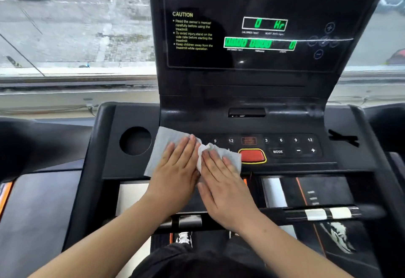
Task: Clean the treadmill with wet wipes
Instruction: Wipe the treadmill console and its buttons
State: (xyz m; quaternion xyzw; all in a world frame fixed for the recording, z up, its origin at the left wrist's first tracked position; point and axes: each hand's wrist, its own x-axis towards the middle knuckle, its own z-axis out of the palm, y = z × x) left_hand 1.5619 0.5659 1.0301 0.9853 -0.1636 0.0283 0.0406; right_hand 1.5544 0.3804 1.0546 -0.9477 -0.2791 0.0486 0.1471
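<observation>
Wipe [162,144] spread on the treadmill [114,163] console, over the left keys, between cup holder [135,140] and red button [252,156]. Left hand [177,168] and right hand [221,181] lie side by side, palms down, fingers straight, pressing the wipe flat rather than gripping it. The wipe is bunched between the hands.
</observation>
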